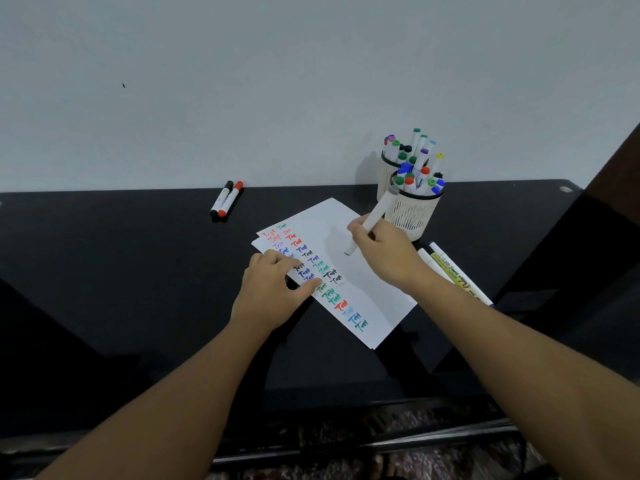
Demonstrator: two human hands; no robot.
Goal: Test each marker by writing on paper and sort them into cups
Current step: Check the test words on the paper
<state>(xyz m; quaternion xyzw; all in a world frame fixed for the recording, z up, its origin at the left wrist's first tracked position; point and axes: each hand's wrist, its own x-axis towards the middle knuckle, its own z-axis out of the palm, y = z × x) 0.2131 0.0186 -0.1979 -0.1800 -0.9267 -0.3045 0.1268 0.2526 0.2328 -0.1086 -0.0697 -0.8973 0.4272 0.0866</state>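
I am in the middle of a test, as I judge it: my right hand (381,252) grips a white marker (372,218) with a grey cap on its upper end, fingers curled round the barrel, the writing end pointed down at the bare right half of the paper (367,271). Whether the tip touches the sheet or hovers just above it I cannot tell. My left hand (273,289) lies flat on the left edge of the paper, fingers fairly straight and thumb spread, pressing the sheet to the tabletop (138,271) and holding nothing. Down the left half of the sheet runs a column of the word "Test" in red, purple, blue, black, green and light blue, so many markers look already tried. The next move, I think, calls for a short word written on the blank part beside the last rows while the left hand pins the sheet, then a verdict on the ink and a drop into one of the two cups. Those cups, the near cup (412,216) and the far cup (384,178), stand touching at the back right of the tabletop, just beyond my right hand, both crowded with markers. A black and a red marker pair (225,201) lies near the back edge, well apart to the left. More loose markers (450,271) lie by my right wrist toward the right edge.
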